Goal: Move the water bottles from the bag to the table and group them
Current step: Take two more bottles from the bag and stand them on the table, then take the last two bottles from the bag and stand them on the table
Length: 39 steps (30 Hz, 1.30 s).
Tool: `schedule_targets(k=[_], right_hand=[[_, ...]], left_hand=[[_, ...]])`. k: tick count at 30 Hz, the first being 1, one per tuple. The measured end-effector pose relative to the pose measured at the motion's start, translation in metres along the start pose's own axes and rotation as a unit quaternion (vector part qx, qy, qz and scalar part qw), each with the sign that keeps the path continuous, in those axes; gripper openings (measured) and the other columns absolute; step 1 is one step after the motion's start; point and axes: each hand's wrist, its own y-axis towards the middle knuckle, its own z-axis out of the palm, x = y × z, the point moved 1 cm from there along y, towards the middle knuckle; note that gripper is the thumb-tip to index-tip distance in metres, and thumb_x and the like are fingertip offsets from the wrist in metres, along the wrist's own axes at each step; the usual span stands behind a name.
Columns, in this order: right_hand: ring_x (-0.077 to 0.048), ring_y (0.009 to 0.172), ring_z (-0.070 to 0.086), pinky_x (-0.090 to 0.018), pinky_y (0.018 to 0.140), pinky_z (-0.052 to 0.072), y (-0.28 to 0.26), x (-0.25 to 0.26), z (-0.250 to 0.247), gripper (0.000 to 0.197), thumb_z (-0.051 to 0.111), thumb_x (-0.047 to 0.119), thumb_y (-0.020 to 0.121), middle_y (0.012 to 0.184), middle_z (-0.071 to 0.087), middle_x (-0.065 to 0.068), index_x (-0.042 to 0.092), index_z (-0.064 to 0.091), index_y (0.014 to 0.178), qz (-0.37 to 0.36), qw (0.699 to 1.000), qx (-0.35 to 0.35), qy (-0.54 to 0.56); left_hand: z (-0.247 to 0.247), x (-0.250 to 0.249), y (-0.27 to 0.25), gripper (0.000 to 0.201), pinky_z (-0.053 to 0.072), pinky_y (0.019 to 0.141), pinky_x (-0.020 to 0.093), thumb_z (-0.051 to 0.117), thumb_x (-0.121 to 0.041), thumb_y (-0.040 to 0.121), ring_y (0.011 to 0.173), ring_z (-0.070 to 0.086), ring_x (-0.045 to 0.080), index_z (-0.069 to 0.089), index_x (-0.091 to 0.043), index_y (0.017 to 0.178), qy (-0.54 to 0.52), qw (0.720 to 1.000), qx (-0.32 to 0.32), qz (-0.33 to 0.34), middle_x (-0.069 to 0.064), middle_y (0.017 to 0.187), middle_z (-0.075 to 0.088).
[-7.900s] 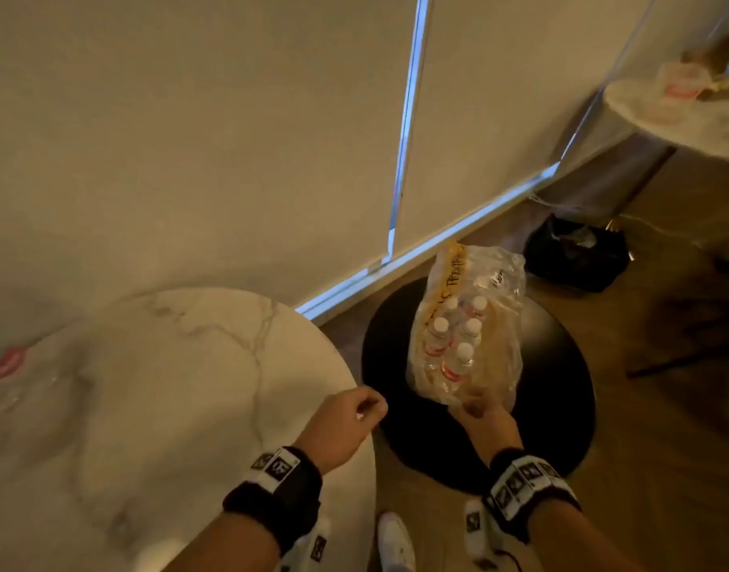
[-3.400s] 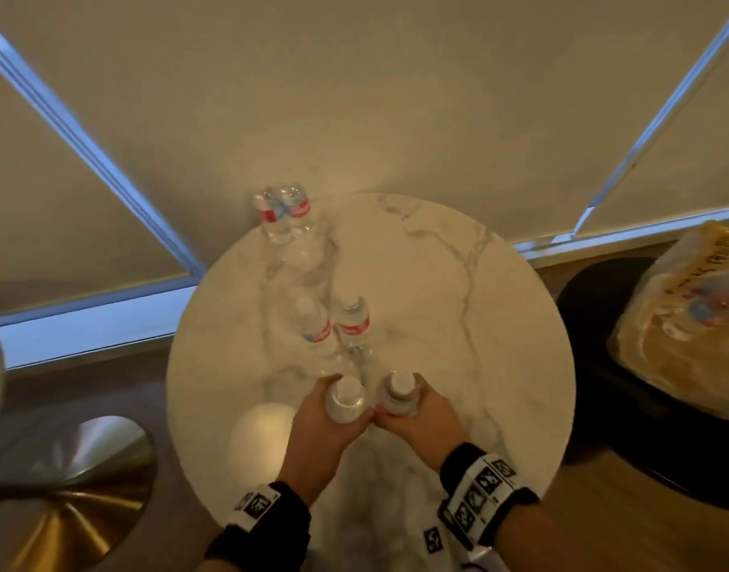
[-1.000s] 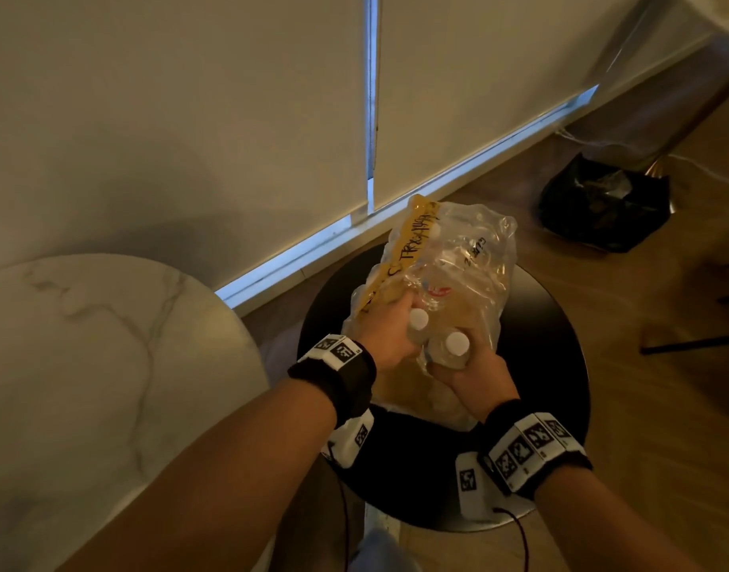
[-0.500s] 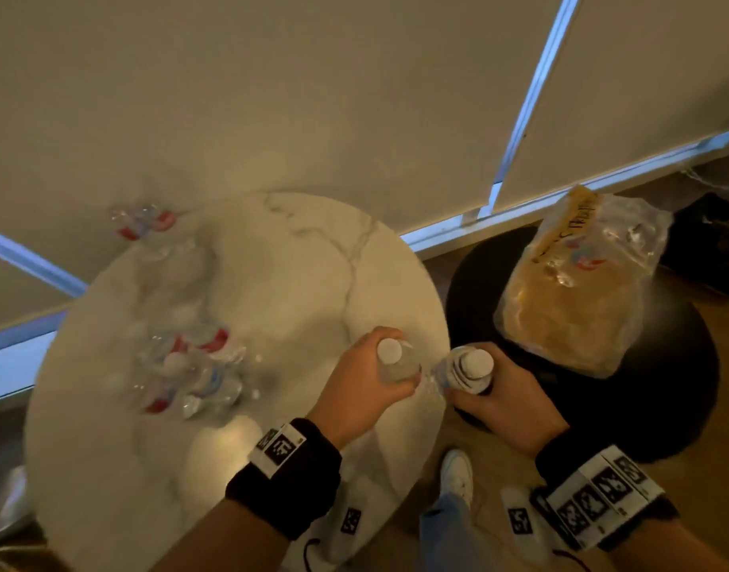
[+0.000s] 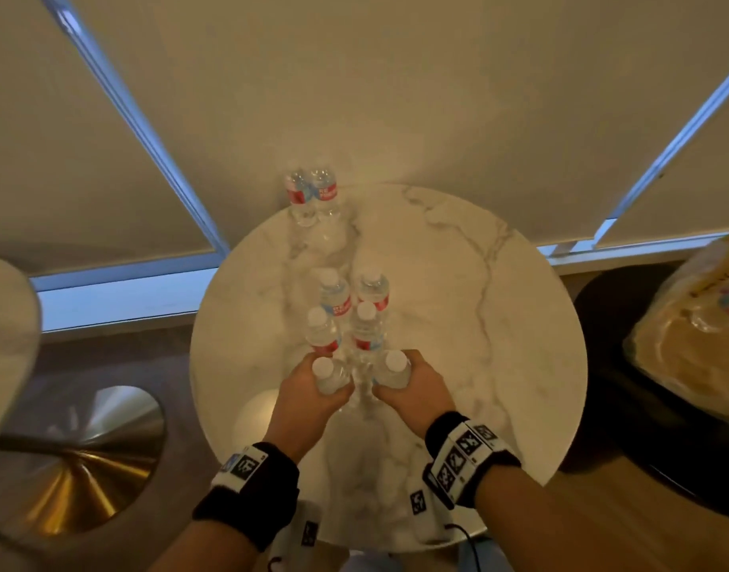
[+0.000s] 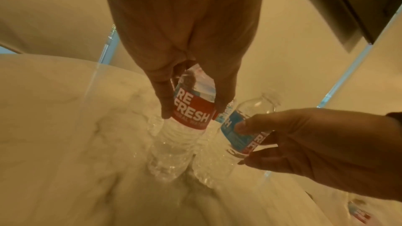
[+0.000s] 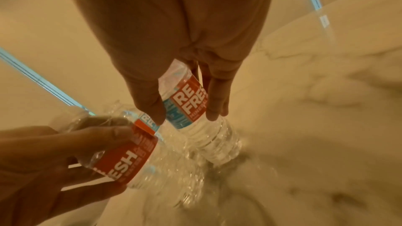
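Observation:
My left hand (image 5: 313, 392) grips a clear water bottle (image 5: 327, 375) with a red and blue label, upright over the round marble table (image 5: 458, 324). My right hand (image 5: 412, 386) grips a second bottle (image 5: 391, 371) right beside it. In the left wrist view the left bottle (image 6: 187, 114) stands with its base at the tabletop, the right one (image 6: 243, 131) close alongside. Just beyond them stand several bottles (image 5: 348, 311) in two rows. Two more bottles (image 5: 313, 196) stand at the far rim. The plastic bag (image 5: 701, 319) lies on a black stool at the right.
The black round stool (image 5: 610, 365) under the bag sits right of the table. A brass disc base (image 5: 86, 460) lies on the floor at the left, beside another pale tabletop (image 5: 3, 336). Window blinds rise behind the table.
Both hands have carried their bottles from the table's right edge to its near middle, behind the standing rows. My view has swung left, so the bag is now at the far right.

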Motion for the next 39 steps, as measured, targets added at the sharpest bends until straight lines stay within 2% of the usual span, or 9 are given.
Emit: schedule_targets(k=[6, 10, 14, 19, 24, 31, 35, 37, 39], right_hand=[[-0.028, 0.115, 0.058, -0.041, 0.097, 0.049, 0.011, 0.016, 0.016, 0.07, 0.082, 0.035, 0.072, 0.127, 0.061, -0.008, 0.018, 0.049, 0.131, -0.005, 0.999, 0.008, -0.036], [-0.026, 0.115, 0.059, -0.039, 0.096, 0.05, 0.009, 0.01, 0.008, 0.079, 0.085, 0.034, 0.069, 0.131, 0.059, -0.005, 0.019, 0.044, 0.135, 0.006, 0.998, 0.041, -0.057], [-0.019, 0.1, 0.064, -0.031, 0.086, 0.052, 0.01, -0.02, -0.046, 0.061, 0.079, 0.042, 0.076, 0.116, 0.063, 0.002, 0.022, 0.052, 0.127, 0.045, 0.996, 0.035, -0.068], [-0.015, 0.078, 0.066, -0.025, 0.066, 0.052, -0.01, -0.048, -0.073, 0.025, 0.071, 0.045, 0.084, 0.089, 0.068, 0.006, 0.025, 0.065, 0.098, 0.05, 0.997, 0.001, -0.054], [-0.015, 0.072, 0.067, -0.032, 0.068, 0.057, -0.009, -0.112, -0.208, 0.018, 0.067, 0.041, 0.088, 0.081, 0.07, 0.003, 0.023, 0.066, 0.088, 0.115, 0.984, -0.138, -0.02], [-0.032, 0.089, 0.067, -0.051, 0.089, 0.054, 0.049, -0.217, -0.398, 0.023, 0.062, 0.044, 0.089, 0.088, 0.07, -0.008, 0.022, 0.063, 0.095, 0.222, 0.92, -0.307, 0.097], [-0.021, 0.09, 0.056, -0.039, 0.083, 0.046, 0.11, -0.268, -0.484, 0.039, 0.061, 0.061, 0.083, 0.095, 0.062, 0.002, 0.029, 0.059, 0.105, 0.261, 0.894, -0.355, 0.081], [-0.021, 0.09, 0.057, -0.039, 0.081, 0.046, 0.14, -0.293, -0.517, 0.061, 0.055, 0.077, 0.073, 0.107, 0.063, 0.002, 0.032, 0.058, 0.114, 0.269, 0.901, -0.341, 0.012], [-0.027, 0.096, 0.061, -0.037, 0.082, 0.048, 0.163, -0.313, -0.537, 0.06, 0.061, 0.07, 0.074, 0.114, 0.063, -0.003, 0.029, 0.058, 0.119, 0.295, 0.903, -0.311, 0.045]], left_hand=[[0.0, 0.02, 0.01, 0.056, 0.054, 0.082, 0.02, 0.089, -0.036, 0.07, 0.097, 0.063, -0.012, 0.06, -0.036, 0.118, -0.027, 1.0, -0.012, 0.002, -0.02, 0.108, 0.067], [0.007, 0.038, 0.008, 0.076, 0.055, 0.095, 0.042, 0.087, -0.047, 0.067, 0.113, 0.063, 0.021, 0.054, -0.02, 0.131, 0.071, 0.996, -0.011, -0.053, 0.003, 0.125, 0.061], [0.031, 0.023, 0.001, 0.064, 0.052, 0.091, 0.036, 0.074, -0.053, 0.081, 0.109, 0.065, 0.025, 0.055, -0.015, 0.129, 0.21, 0.969, 0.064, -0.111, 0.006, 0.118, 0.068], [0.024, 0.021, -0.04, 0.032, 0.054, 0.077, 0.026, 0.057, -0.056, 0.092, 0.081, 0.065, 0.011, 0.062, -0.024, 0.094, 0.278, 0.942, 0.149, -0.113, -0.007, 0.088, 0.068], [0.132, -0.046, -0.016, 0.03, 0.047, 0.067, 0.024, 0.068, -0.047, 0.088, 0.058, 0.053, 0.003, 0.059, -0.023, 0.074, 0.219, 0.95, 0.224, -0.002, -0.003, 0.064, 0.059], [0.318, -0.164, 0.032, 0.027, 0.043, 0.061, 0.023, 0.061, -0.046, 0.095, 0.064, 0.057, 0.013, 0.064, -0.021, 0.083, 0.125, 0.925, 0.349, 0.083, 0.006, 0.074, 0.065], [0.428, -0.223, 0.064, 0.02, 0.047, 0.074, 0.013, 0.056, -0.043, 0.099, 0.084, 0.063, 0.0, 0.066, -0.025, 0.102, 0.114, 0.895, 0.42, 0.098, -0.009, 0.093, 0.069], [0.478, -0.242, 0.081, 0.021, 0.05, 0.086, 0.017, 0.054, -0.041, 0.1, 0.096, 0.064, 0.0, 0.066, -0.026, 0.11, 0.121, 0.892, 0.42, 0.114, -0.01, 0.106, 0.07], [0.523, -0.258, 0.097, 0.025, 0.053, 0.094, 0.027, 0.051, -0.038, 0.102, 0.103, 0.065, 0.005, 0.065, -0.025, 0.117, 0.126, 0.895, 0.409, 0.122, -0.007, 0.113, 0.069]])
